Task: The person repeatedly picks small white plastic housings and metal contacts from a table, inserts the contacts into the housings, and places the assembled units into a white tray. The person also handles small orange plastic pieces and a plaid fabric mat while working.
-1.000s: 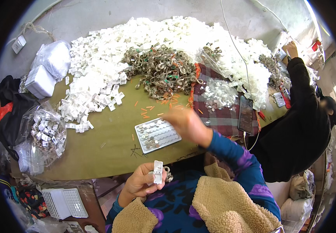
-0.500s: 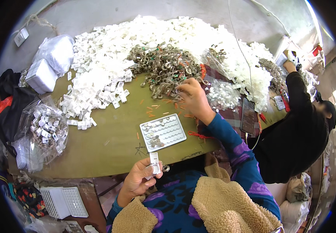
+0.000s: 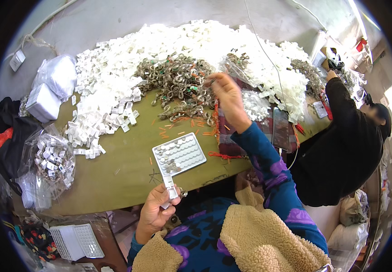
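Observation:
My left hand, low in the middle, grips a small white plastic case with its lid flipped up. A small coiled, metallic-looking piece hangs beside the case. My right hand is raised at the right edge of a heap of grey-brown coiled pieces with bits of green among them. Its fingers are drawn together and slightly blurred; a small dark thing seems to show at the tips, too small to name. Between my hands lies a white tray with rows of round hollows, partly filled with small round discs.
White plastic cases are heaped along the back. Orange strips lie scattered beyond the tray. A clear bag of cases stands at left. A phone lies at right, near a person in black.
My right hand has risen away from the table beside the coiled pieces. My left hand still holds the opened case, now lower against the tray's near edge. The whole view has shifted slightly.

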Demonstrator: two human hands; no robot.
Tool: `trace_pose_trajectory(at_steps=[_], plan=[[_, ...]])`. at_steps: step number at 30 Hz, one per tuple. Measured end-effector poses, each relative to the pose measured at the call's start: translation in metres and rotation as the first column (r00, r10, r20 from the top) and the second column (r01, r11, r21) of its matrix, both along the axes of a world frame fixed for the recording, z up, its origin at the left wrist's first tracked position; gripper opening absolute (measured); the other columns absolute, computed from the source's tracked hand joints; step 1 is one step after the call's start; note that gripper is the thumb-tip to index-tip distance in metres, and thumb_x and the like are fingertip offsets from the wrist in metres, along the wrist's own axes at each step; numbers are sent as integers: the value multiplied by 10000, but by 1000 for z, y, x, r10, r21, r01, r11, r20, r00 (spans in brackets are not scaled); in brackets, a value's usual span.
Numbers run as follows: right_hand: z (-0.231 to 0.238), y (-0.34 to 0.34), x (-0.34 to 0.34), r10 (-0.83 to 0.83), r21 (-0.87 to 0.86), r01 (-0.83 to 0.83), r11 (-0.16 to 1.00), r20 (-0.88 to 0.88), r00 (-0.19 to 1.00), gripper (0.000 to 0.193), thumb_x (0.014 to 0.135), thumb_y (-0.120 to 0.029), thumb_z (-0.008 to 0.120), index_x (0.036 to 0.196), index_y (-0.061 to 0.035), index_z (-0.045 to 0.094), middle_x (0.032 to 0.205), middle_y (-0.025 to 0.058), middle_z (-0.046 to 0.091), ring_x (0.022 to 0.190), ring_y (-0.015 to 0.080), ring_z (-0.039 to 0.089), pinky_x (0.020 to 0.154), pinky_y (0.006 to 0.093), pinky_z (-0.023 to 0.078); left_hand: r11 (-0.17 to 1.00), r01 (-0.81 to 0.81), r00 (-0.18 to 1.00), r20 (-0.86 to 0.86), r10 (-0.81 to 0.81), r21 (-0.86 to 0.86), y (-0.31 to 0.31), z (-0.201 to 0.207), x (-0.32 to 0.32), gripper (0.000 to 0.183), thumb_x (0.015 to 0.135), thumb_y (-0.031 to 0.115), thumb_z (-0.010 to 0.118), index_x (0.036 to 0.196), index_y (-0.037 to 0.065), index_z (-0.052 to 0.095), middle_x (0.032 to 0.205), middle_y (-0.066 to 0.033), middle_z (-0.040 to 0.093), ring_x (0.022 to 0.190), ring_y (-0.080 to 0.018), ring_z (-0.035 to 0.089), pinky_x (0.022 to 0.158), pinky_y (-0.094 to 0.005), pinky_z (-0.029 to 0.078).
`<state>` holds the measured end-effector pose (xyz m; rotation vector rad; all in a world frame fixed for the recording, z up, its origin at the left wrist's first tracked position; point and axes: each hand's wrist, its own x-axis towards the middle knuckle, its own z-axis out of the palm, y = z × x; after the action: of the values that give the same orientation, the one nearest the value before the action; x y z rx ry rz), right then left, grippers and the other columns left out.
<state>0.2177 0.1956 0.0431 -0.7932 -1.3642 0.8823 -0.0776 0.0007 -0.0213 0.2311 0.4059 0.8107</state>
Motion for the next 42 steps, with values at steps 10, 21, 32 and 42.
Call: trace_pose_trajectory(at_steps=[10,21,32,42], plan=[[-30,-6,-3,-118,-169,136,976,116,986,145,1005,-14,494,1130,58,504,851,103,691,742,118,629,726,249,518,1000,14,999,40,-14,-1,2,1,0,279,969,111,623,1211,-21,582,1032,-118,610,808,-137,553,474,-171,389],[22,58,-70,251,-33,-249,968,148,957,91,1006,-84,553,1045,-2,552,968,112,696,896,133,665,780,251,517,987,-138,990,13,138,85,-1,2,-7,275,971,113,622,1209,-14,570,1051,-129,622,849,-157,612,480,-199,418],[6,110,-124,348,-272,-250,929,421,838,83,937,-111,646,959,-33,667,857,-17,634,831,82,548,787,264,468,974,-218,976,4,218,52,-9,5,-20,256,986,115,599,1209,-9,576,1023,-102,624,859,-147,597,487,-188,404],[10,122,-119,324,-248,-210,946,691,647,119,907,-125,667,906,-8,685,874,63,700,843,160,633,801,325,506,968,-250,968,10,250,37,-2,6,-21,276,987,125,598,1220,-11,540,1017,-121,573,830,-143,554,485,-181,425]])
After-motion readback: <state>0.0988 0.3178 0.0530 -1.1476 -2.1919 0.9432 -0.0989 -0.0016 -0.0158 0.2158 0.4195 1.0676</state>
